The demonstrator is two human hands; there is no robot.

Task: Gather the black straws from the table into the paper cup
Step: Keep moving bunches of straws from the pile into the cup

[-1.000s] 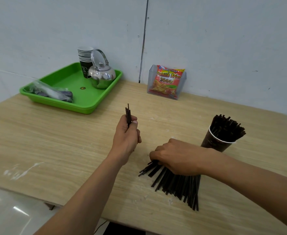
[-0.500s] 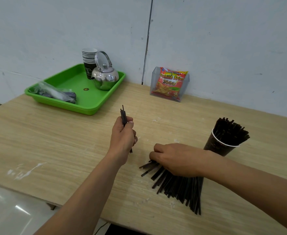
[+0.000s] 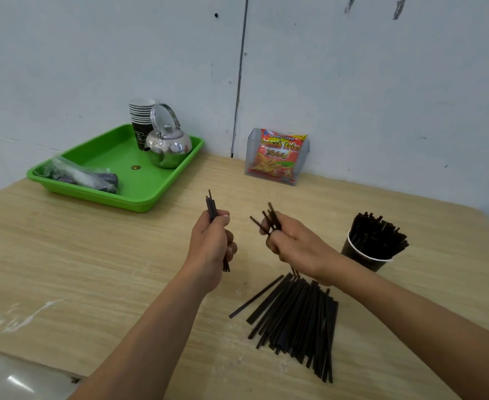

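- The left grip [image 3: 211, 246] is curled tight around a small, neat bundle of black straws [image 3: 211, 204], which stands nearly upright above the table [image 3: 78, 269]. The ends stick out above and below the fist.
- The right grip [image 3: 298, 246] is closed on a few loose straws [image 3: 269, 218], splayed and crossing each other, just right of the left bundle and not touching it.
- The main pile of straws [image 3: 298, 321] lies flat on the table near the person, fanned out below the right wrist.
- The paper cup [image 3: 363, 259], dark with a white rim, stands on the right and leans slightly. It is packed with upright straws [image 3: 377, 235].
- At the far wall a clear holder [image 3: 302, 171] carries a red snack packet [image 3: 279, 157] reading "Kentang Goreng", "French Fries" and "2000".
- On the far left a green tray [image 3: 99, 197] holds a steel kettle [image 3: 169, 148], a stack of paper cups [image 3: 140, 122] whose print is too small to read, and a plastic bag [image 3: 78, 176].
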